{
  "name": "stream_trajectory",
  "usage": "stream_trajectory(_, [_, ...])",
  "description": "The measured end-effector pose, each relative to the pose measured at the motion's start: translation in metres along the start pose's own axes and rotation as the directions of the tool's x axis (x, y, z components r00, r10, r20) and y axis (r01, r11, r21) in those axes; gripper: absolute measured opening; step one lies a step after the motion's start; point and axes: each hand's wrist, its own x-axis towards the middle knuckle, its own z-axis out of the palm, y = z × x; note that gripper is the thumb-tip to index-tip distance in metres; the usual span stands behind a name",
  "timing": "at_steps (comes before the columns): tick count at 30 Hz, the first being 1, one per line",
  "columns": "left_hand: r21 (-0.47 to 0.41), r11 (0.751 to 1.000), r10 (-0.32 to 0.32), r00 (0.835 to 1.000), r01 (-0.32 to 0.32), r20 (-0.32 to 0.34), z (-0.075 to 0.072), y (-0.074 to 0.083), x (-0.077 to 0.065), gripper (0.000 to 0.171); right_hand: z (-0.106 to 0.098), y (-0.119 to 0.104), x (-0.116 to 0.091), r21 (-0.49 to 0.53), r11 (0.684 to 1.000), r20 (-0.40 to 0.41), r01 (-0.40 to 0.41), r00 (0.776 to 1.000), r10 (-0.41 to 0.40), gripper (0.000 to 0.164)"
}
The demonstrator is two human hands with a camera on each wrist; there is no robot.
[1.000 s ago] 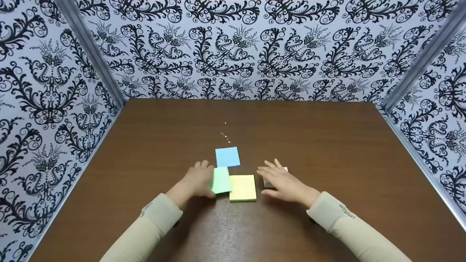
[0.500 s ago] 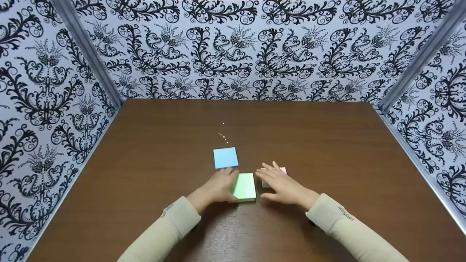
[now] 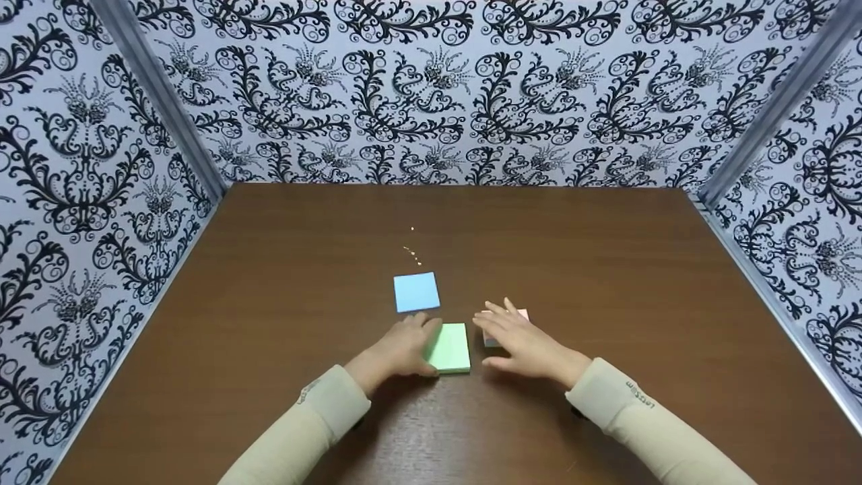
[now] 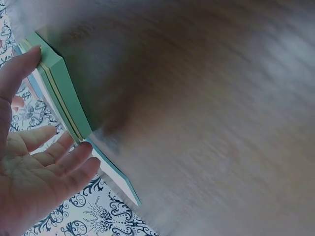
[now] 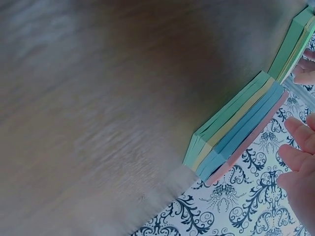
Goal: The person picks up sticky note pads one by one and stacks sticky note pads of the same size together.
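My left hand (image 3: 402,347) grips a green sticky note pad (image 3: 452,348) by its left side, thumb at the near edge and fingers at the far edge. In the left wrist view, this green stack (image 4: 67,91) shows a thin yellow layer between green ones. My right hand (image 3: 532,345) hovers over a pink-topped stack of sticky notes (image 3: 523,314), fingers straight and spread, mostly covering it. The right wrist view shows that layered stack (image 5: 236,130) in green, yellow, blue and pink, with the fingers (image 5: 298,157) apart from it. A blue sticky note pad (image 3: 416,292) lies beyond my left hand.
The brown wooden table (image 3: 592,256) is bounded by patterned walls (image 3: 431,87) at the back and sides, with metal posts at the corners. Several small pale specks (image 3: 413,254) mark the surface beyond the blue pad.
My left hand has moved right with the green pad, bringing it over the yellow pad, whose top is now covered. The right hand has stayed over the pink-topped stack.
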Motion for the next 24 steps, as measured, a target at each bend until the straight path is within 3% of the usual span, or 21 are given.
stream_trajectory(14, [-0.039,0.999,0.016,1.000,-0.015,0.015,0.002,-0.004,-0.002,0.087,0.003,-0.002,0.000,0.004,1.000,-0.001,0.005,1.000,-0.005,0.063])
stream_trajectory(20, [-0.016,1.000,-0.025,0.995,0.026,0.098,-0.003,-0.009,-0.008,0.103,0.003,-0.007,0.006,-0.010,1.000,0.006,0.012,1.000,-0.012,0.064])
stream_trajectory(24, [-0.037,0.998,-0.047,0.989,0.052,0.139,-0.005,-0.015,-0.011,0.103,0.003,-0.013,0.015,-0.038,0.999,0.045,0.003,0.999,-0.001,0.065])
